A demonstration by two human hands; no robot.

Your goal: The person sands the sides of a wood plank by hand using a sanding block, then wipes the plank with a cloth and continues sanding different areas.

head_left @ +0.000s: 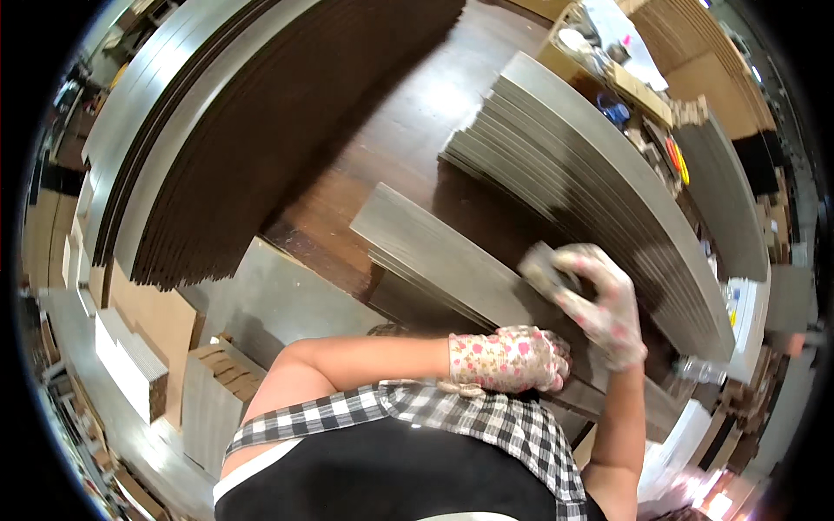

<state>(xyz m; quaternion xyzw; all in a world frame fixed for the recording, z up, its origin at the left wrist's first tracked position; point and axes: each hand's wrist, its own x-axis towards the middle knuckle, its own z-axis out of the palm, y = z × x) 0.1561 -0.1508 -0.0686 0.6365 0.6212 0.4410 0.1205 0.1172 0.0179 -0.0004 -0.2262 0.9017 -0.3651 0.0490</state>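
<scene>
My left hand [511,359], in a floral glove, rests fingers down on the near end of a small stack of grey planks [434,252] lying on a dark wooden table [391,130]. In a pale glove, my right hand [604,300] grips a small grey block [540,267] and presses it against the top of that stack. A tall fanned stack of grey planks [591,174] leans just behind the right hand.
A big stack of dark and grey boards [234,130] fills the left of the table. Cardboard boxes [217,382] and white packs [130,365] stand on the floor at left. A cluttered bench [625,78] and more grey boards [721,191] lie at right.
</scene>
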